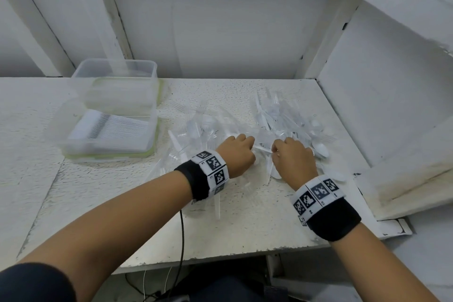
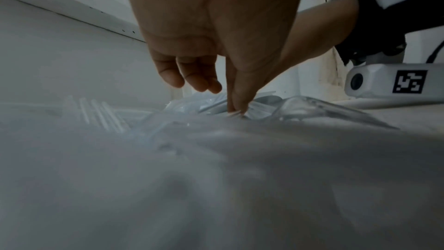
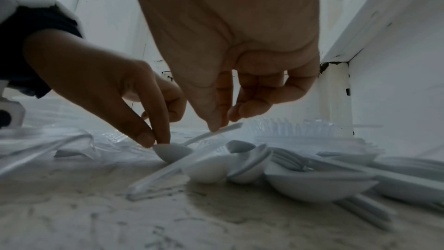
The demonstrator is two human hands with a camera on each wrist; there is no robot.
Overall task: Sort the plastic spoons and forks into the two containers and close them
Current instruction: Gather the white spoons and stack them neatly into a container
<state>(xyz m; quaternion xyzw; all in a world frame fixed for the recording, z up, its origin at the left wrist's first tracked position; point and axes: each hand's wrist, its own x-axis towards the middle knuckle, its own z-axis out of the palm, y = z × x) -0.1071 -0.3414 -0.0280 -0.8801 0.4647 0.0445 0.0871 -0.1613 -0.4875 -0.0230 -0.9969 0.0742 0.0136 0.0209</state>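
A white plastic spoon [image 3: 175, 152] lies low over the table between my hands. My left hand [image 3: 156, 140] pinches its bowl with thumb and forefinger. My right hand [image 3: 220, 126] pinches the end of its handle. In the head view both hands, left [image 1: 252, 148] and right [image 1: 274, 151], meet over the spoon [image 1: 263, 149] in the middle of a loose pile of clear forks [image 1: 201, 125] and white spoons [image 1: 289, 120]. The near clear container [image 1: 110, 154] holds a stacked row of forks. Behind it stands a second clear container [image 1: 152, 66]; its contents are unclear.
Both containers sit at the left of the white table [image 1: 245, 228], with no lids on them. A white wall panel [image 1: 392, 105] closes the right side. More spoons [image 3: 319, 185] lie right of my right hand. A black cable [image 1: 182, 240] hangs over the front edge.
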